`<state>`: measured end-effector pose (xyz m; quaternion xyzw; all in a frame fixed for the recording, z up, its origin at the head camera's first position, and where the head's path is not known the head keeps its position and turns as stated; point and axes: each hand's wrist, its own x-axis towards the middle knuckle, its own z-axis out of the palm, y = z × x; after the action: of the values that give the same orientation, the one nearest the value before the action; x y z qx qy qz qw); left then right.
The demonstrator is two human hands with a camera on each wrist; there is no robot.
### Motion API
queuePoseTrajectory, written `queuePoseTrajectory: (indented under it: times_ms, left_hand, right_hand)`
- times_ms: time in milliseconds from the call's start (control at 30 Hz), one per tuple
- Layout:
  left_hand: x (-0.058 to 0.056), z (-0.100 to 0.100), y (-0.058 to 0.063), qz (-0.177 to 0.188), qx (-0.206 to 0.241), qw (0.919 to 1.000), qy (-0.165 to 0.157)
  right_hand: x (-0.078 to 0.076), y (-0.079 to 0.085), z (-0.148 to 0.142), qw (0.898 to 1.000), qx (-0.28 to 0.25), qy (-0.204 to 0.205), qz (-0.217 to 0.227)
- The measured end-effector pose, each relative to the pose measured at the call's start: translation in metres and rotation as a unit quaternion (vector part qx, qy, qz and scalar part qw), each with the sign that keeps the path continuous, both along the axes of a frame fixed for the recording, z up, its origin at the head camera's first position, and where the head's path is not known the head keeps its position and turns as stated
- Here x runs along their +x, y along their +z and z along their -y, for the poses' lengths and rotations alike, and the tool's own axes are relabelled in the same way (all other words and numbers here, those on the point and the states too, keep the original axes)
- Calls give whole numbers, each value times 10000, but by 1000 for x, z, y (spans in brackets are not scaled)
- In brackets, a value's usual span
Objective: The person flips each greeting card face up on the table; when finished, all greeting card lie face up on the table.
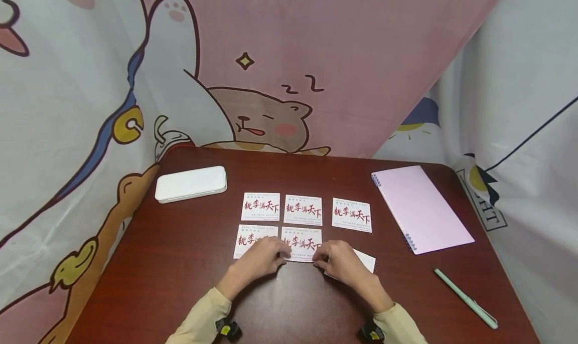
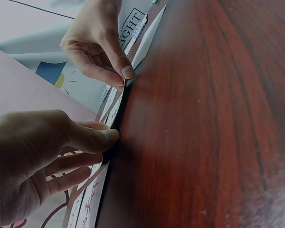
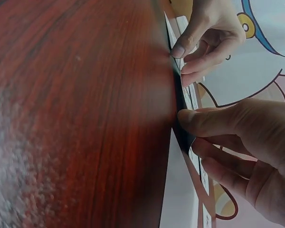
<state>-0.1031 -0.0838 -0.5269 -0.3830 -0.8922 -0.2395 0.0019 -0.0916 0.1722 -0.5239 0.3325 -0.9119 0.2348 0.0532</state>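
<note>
Both hands hold one white card with red Chinese lettering, in the middle of the near row. My left hand pinches its left near corner between thumb and fingers, and my right hand pinches the right near corner. A dark gap shows under the card's near edge in both wrist views. Another lettered card lies to the left, partly covered by my left hand. Beneath my right hand and wrist is a blank white card, largely hidden. Three matching cards form the far row, the middle one directly beyond the held card.
A white case lies at the far left of the brown table. To the right are a pink spiral notebook and a pale green pen. Printed curtains hang around the table's back and sides.
</note>
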Motion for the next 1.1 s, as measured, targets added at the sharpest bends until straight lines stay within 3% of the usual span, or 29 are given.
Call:
queuePoseTrajectory:
  times_ms: [267, 600, 833, 1100]
  left_hand:
    - [1, 0, -1, -153, 114, 9998, -44]
    - [-1, -4, 4, -107, 81, 9999, 40]
    - [-8, -27, 13, 86, -18, 9999, -69]
    - [-11, -69, 13, 360, -281, 9982, -386]
  right_hand:
    - [2, -1, -2, 9999, -91, -41, -68]
    - [7, 7, -15, 9972, -606, -43, 443]
    - [8, 16, -33, 9976, -571, -303, 266]
    - [17, 20, -55, 9941, 260, -1013, 297]
